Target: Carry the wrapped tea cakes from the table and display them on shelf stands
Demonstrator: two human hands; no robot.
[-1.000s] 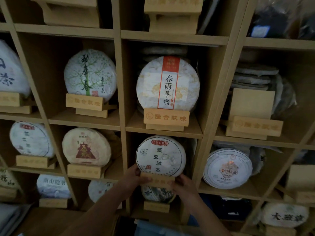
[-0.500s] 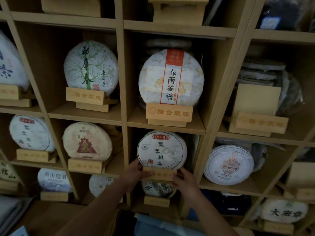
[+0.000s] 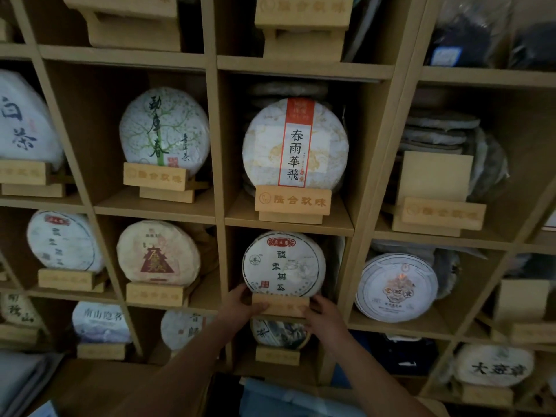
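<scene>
Wooden stand (image 3: 280, 306): one, gripped at both ends.
Hands: two; left hand (image 3: 240, 307) and right hand (image 3: 323, 316) curled round stand ends.
Tea cake (image 3: 283, 264): one, upright on held stand, centre shelf compartment (image 3: 346, 322).
Neighbouring displayed cakes: about eleven.

Wooden cubby shelving (image 3: 215, 130), dim light

Light-wood boards divide the wall unit into square compartments, approx. all same shape; the inner parts are dark w/ shadow. A blue surface (image 3: 288, 398) shows under the lowest row.
</scene>
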